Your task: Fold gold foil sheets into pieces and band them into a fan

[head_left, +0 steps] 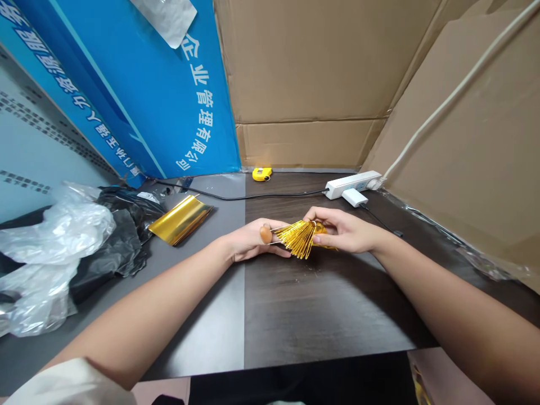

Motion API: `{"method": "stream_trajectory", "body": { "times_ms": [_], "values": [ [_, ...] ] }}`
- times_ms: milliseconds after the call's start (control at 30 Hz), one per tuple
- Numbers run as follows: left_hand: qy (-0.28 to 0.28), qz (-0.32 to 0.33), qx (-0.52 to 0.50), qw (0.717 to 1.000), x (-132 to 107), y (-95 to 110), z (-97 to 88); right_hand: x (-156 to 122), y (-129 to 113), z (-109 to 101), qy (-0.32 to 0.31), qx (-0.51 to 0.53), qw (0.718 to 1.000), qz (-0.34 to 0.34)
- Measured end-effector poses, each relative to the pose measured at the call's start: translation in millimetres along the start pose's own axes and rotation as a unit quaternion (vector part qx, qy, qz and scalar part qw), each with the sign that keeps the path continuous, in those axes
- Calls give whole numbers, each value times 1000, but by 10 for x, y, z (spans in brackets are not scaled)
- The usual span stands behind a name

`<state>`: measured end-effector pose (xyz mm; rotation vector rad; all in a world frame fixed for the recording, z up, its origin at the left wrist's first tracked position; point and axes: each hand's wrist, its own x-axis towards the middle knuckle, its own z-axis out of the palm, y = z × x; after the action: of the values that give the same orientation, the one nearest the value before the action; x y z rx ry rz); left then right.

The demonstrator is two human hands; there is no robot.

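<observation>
A desk (219, 315), half grey and half dark wood grain, is walled in by cardboard sheets (312, 67) and a blue banner (139, 95). At its middle both hands are closed on a fan of gold foil strips (298, 241), held just above the dark half. The right hand (348, 230) curls around the gathered end, and the left hand (248, 241) pinches the spread edge between thumb and fingers. A firm pinch at the gathered end and only a light touch on the loose tips would probably serve best, since foil this thin looks quick to crease or slide out of order. To the left, on the grey half, lies a folded gold sheet (181, 219). Beyond it are a black bag (122, 236) and crumpled clear plastic bags (54, 247); what they hold cannot be seen. A power strip (352, 183) and a small yellow object (262, 174) sit at the back.
</observation>
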<state>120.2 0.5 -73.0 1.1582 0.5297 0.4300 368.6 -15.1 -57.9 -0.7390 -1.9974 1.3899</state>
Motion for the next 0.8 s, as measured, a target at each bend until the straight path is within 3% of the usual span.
{"method": "stream_trajectory", "body": {
  "times_ms": [133, 300, 467, 633, 800],
  "values": [
    [7, 14, 65, 998, -24, 42, 13, 4, 23, -25, -9, -66, 998, -7],
    [-38, 48, 169, 984, -82, 113, -1, -2, 67, -51, -8, -61, 998, 4],
    [-48, 35, 183, 981, -105, 159, 37, 8, 84, -54, -15, -73, 997, 11],
    [21, 60, 283, 957, -105, 146, 100, 25, 104, -52, 7, -134, 991, -8],
    [69, 77, 386, 917, -97, 155, 195, 50, 141, -23, 16, -67, 998, -3]
  ]
}}
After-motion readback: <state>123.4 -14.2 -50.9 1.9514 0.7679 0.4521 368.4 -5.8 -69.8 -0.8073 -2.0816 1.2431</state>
